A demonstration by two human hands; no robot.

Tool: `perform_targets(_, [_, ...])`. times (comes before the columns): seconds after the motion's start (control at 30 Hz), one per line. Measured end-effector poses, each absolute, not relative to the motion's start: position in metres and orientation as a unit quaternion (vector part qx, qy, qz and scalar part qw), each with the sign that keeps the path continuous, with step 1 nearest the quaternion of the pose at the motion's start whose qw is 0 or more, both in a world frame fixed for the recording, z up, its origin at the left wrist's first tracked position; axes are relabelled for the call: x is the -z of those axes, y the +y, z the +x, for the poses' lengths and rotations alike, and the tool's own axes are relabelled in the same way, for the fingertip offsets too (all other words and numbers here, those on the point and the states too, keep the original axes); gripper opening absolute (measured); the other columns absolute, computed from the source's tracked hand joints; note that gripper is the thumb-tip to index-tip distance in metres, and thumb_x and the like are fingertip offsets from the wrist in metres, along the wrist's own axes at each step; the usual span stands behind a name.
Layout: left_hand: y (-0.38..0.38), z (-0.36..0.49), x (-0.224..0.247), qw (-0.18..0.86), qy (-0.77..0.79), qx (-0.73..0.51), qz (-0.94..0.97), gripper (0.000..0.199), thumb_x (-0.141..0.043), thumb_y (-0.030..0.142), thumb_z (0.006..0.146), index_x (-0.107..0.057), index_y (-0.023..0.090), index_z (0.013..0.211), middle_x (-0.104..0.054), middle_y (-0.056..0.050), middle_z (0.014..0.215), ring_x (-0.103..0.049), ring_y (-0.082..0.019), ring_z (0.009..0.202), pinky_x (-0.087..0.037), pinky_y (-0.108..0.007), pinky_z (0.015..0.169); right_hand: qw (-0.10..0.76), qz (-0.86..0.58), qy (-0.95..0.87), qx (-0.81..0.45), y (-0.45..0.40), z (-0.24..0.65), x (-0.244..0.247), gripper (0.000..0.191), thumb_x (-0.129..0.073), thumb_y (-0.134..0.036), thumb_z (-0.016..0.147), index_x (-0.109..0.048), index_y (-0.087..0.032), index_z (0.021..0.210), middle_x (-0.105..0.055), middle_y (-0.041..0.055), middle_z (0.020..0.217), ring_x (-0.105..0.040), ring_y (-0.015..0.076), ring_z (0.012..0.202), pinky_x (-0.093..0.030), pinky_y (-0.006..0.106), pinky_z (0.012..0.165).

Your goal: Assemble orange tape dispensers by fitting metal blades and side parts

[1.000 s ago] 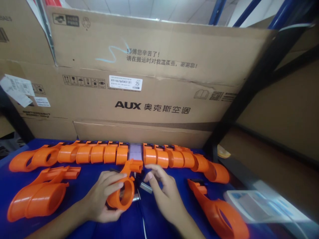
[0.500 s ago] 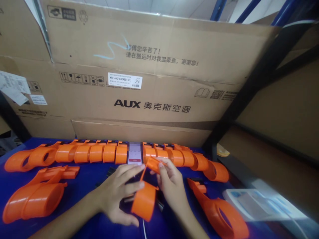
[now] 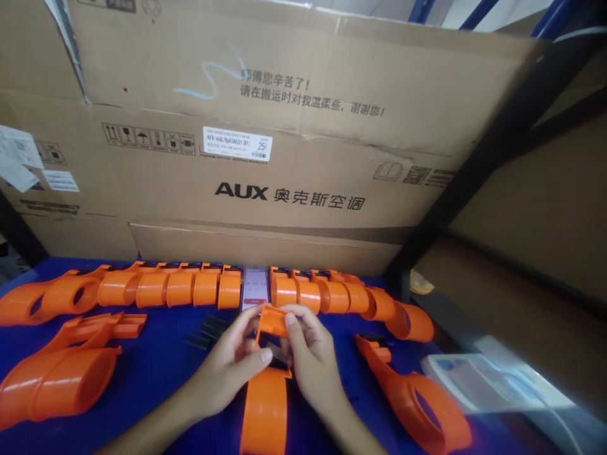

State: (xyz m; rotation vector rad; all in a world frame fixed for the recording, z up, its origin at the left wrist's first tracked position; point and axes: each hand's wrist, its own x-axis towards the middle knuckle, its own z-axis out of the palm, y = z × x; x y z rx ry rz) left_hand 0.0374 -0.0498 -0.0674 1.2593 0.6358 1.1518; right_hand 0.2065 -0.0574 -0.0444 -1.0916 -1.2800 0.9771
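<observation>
An orange plastic tape dispenser [image 3: 264, 411] is held upright in front of me, its round drum hanging below both hands. My left hand [image 3: 230, 360] is closed on the left side of its frame, with the thumb pointing across the opening. Closed around the top right corner is my right hand [image 3: 310, 344], thumb pressed on the orange crosspiece. A dark flat piece [image 3: 277, 354] shows inside the frame between the hands; its far end is hidden by fingers. Several black strips [image 3: 208, 332] lie on the blue table just left of my left hand.
A row of orange dispensers [image 3: 180, 289] lines the back of the blue table [image 3: 165, 341], split by a phone [image 3: 255, 292]. More dispensers lie at left [image 3: 61, 379] and right [image 3: 422, 404]. A large cardboard box [image 3: 294, 164] stands behind. At right are a black post [image 3: 455, 151] and a white device [image 3: 478, 382].
My left hand has moved from spread fingers to a grip on the dispenser's frame. The dispenser has turned more upright and its drum sits lower.
</observation>
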Motion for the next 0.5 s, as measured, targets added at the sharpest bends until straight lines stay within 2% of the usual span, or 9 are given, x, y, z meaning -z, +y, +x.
perform_targets(0.03, [-0.05,0.037,0.067,0.617,0.28,-0.511,0.529,0.059,-0.081,0.04,0.083,-0.061,0.037,0.138,-0.071,-0.009,0.115,-0.069,-0.029,0.099,-0.056,-0.039,0.08,0.561,-0.464,-0.555,-0.402,-0.059,0.207,0.044,0.035,-0.056,-0.055,0.099,-0.065,-0.022,0.109,-0.058,-0.0032,0.064,-0.053,0.0141,0.053,-0.046,0.025,0.052])
perform_targets(0.1, [-0.049,0.033,0.064,0.627,0.298,-0.528,0.489,0.053,-0.078,0.038,0.086,-0.063,0.033,0.136,-0.072,-0.006,0.097,-0.068,-0.023,0.085,-0.054,-0.032,0.073,0.555,-0.469,-0.581,-0.368,-0.06,0.211,0.042,0.035,-0.052,-0.053,0.102,-0.063,-0.024,0.118,-0.069,0.0022,0.085,-0.064,0.019,0.072,-0.053,0.03,0.066])
perform_targets(0.2, [-0.045,0.023,0.06,0.625,0.339,-0.554,0.433,0.051,-0.079,0.039,0.085,-0.065,0.027,0.132,-0.063,0.002,0.069,-0.056,-0.013,0.057,-0.043,-0.023,0.055,0.498,-0.486,-0.654,-0.297,-0.061,0.219,0.036,0.027,-0.051,-0.044,0.104,-0.062,-0.026,0.121,-0.071,0.0069,0.112,-0.067,0.0241,0.096,-0.053,0.036,0.083])
perform_targets(0.27, [-0.042,0.018,0.058,0.608,0.361,-0.583,0.4,0.053,-0.08,0.041,0.083,-0.064,0.028,0.132,-0.06,0.004,0.064,-0.052,-0.012,0.052,-0.038,-0.022,0.051,0.416,-0.478,-0.735,-0.244,-0.06,0.223,0.033,0.017,-0.054,-0.037,0.103,-0.066,-0.026,0.108,-0.071,0.0073,0.109,-0.064,0.0255,0.1,-0.05,0.04,0.088])
perform_targets(0.37, [-0.041,0.016,0.058,0.594,0.37,-0.617,0.359,0.056,-0.08,0.042,0.082,-0.06,0.031,0.133,-0.056,0.006,0.063,-0.05,-0.012,0.051,-0.039,-0.021,0.05,0.288,-0.448,-0.828,-0.176,-0.061,0.224,0.032,0.013,-0.059,-0.027,0.1,-0.069,-0.024,0.091,-0.069,0.0068,0.102,-0.059,0.0269,0.101,-0.044,0.043,0.089])
perform_targets(0.5, [-0.043,0.018,0.059,0.599,0.36,-0.626,0.344,0.057,-0.081,0.041,0.082,-0.056,0.032,0.133,-0.059,0.006,0.07,-0.05,-0.011,0.052,-0.042,-0.02,0.051,0.208,-0.446,-0.861,-0.125,-0.065,0.215,0.039,0.006,-0.067,-0.022,0.093,-0.07,-0.024,0.088,-0.065,0.0057,0.107,-0.053,0.0271,0.105,-0.039,0.042,0.087])
